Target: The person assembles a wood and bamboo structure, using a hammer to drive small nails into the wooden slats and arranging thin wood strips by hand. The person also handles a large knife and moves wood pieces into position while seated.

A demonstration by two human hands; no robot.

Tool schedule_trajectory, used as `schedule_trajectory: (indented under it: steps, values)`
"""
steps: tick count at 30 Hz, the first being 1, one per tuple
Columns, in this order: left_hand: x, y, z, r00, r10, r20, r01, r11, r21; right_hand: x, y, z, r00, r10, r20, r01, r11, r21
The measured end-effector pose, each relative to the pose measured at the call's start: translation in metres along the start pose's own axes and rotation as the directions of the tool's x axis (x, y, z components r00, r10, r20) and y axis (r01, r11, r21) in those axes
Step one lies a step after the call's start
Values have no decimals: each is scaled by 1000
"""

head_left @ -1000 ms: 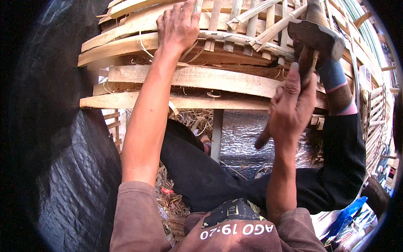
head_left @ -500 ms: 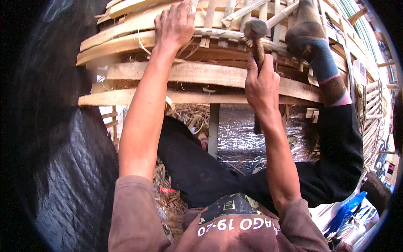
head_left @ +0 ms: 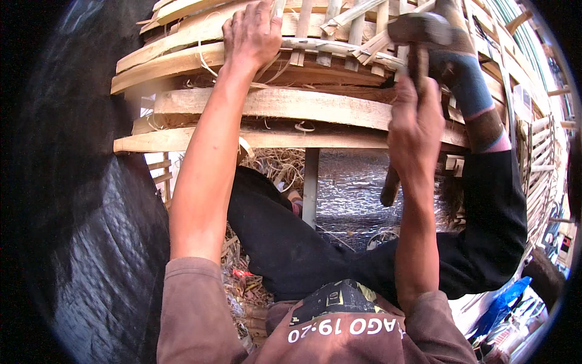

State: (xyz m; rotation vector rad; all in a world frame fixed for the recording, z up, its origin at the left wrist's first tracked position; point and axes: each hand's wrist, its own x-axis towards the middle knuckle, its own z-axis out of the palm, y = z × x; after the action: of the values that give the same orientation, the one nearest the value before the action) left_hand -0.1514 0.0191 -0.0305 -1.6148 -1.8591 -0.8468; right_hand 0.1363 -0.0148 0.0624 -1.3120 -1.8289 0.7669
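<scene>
My right hand (head_left: 415,118) is closed round the wooden handle of a hammer (head_left: 419,29). The dark hammer head is raised and slightly blurred, passing in front of my socked foot (head_left: 464,79). At the upper left, my left hand (head_left: 251,37) rests on the woven slats, fingers curled over a pale bamboo slat (head_left: 279,8) that sticks out beside the thumb; the fingertips are partly hidden. Between the two hands runs a split bamboo strip (head_left: 330,47), crossed by short upright slats (head_left: 301,36). Long pale wooden boards (head_left: 315,104) lie below it.
A black sheet (head_left: 103,242) hangs along the left. Silvery foil sheeting (head_left: 351,194) lies beneath the boards, beside wood shavings (head_left: 282,167). My legs in black trousers (head_left: 291,242) spread under the frame. A blue plastic bag (head_left: 500,306) lies at the lower right.
My right hand has moved right with the hammer, its head rising away from the bamboo strip toward my foot. My left hand has stayed in place.
</scene>
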Motion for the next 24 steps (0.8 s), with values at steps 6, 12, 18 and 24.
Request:
schedule_trajectory:
  steps: [6, 12, 18, 24]
  values:
    - [6, -12, 9, 926, -210, 314, 215, 976, 16, 2, 32, 32, 988, -29, 149, 59, 978, -201]
    - [7, 2, -1, 948, -159, 275, 165, 986, 1, -9, 0, -4, 998, -47, -46, 58, 961, 272]
    - [-2, -3, 1, 996, -29, 83, 26, 999, 40, 14, 24, 14, 976, 145, 165, -131, 987, -89]
    - [6, 0, 1, 998, 30, 60, -35, 995, 91, 7, 17, 6, 986, -101, -136, 132, 961, 245]
